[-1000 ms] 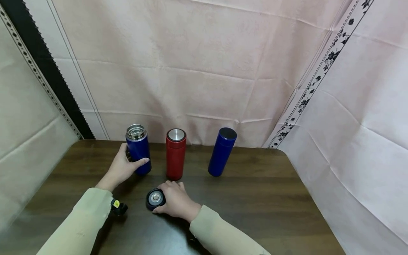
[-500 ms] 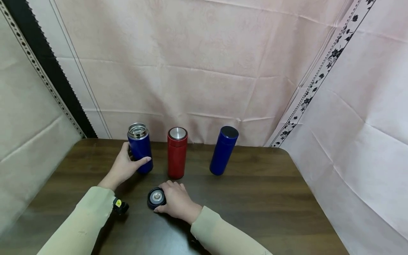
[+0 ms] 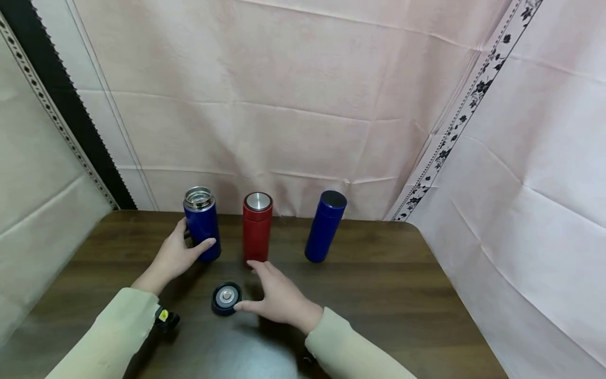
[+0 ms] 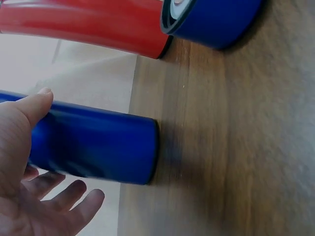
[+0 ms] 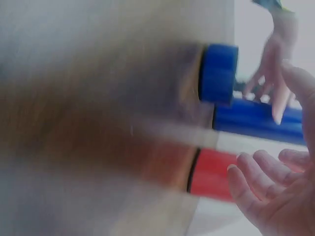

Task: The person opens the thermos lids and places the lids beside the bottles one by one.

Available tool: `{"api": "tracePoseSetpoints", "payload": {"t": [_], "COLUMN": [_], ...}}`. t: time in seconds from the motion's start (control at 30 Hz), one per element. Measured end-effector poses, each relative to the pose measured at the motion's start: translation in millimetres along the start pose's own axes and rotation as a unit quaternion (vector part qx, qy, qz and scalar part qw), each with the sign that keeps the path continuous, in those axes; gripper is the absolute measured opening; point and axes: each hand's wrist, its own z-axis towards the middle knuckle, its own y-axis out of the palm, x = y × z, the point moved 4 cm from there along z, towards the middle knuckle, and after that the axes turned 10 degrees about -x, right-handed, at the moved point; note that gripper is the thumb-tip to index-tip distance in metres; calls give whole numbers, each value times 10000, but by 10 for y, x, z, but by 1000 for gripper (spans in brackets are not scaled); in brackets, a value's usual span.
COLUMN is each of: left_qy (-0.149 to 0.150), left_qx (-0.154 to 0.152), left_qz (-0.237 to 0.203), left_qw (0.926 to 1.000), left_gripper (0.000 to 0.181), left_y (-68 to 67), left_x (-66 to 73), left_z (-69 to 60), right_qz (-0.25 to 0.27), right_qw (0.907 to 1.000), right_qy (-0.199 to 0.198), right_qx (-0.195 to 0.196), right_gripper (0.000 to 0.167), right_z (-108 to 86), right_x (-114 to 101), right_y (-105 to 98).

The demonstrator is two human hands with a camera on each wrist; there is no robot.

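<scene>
Left of centre in the frame, the open blue cylindrical metal-mouthed bottle (image 3: 202, 225), presumably stiff and slippery, was held round its body between the left hand's thumb and fingers (image 3: 180, 237), while the right hand (image 3: 280, 296), spread, was just beside the probably light, round blue lid (image 3: 226, 298), best gripped by its side.

Brown wood-grain worktop (image 3: 402, 305): in front of the pale cloth sheet (image 3: 246, 137).
Blue round bottle with a steel neck (image 3: 204, 226): left end of the row on the worktop, left grip (image 3: 171, 258) around it.
Red round bottle with a metal top (image 3: 257, 231): in the middle.
Blue round bottle with a black top (image 3: 325, 227): right end of the row.
Blue round lid (image 3: 226, 298): on the worktop, in front of the first two bottles.
Right grip (image 3: 282, 298): just right of the lid.
</scene>
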Motion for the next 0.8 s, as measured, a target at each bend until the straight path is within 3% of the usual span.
{"api": "tracePoseSetpoints", "payload": {"t": [0.23, 0.37, 0.6, 0.67, 0.8], "left_qy": [383, 714, 1155, 1309, 1482], "left_qx": [142, 579, 1382, 1424, 1208], "left_qz": [140, 167, 182, 237, 313], "left_qw": [9991, 9956, 9835, 9808, 9811], "left_gripper": [99, 93, 80, 77, 75], "left_y": [-26, -10, 58, 89, 169], "left_x": [79, 160, 323, 369, 448], "left_z": [-144, -292, -470, -491, -495], "right_qz": [-27, 150, 581, 804, 1161], "right_qw": [9990, 9980, 9944, 9920, 9870], "right_qy": [172, 179, 159, 105, 25], "right_qx": [401, 596, 870, 967, 1109], "right_gripper": [94, 92, 90, 89, 87], "right_z": [-154, -213, -279, -278, -260], "right_x": [191, 239, 332, 353, 367], "right_y": [-333, -467, -685, -746, -866]}}
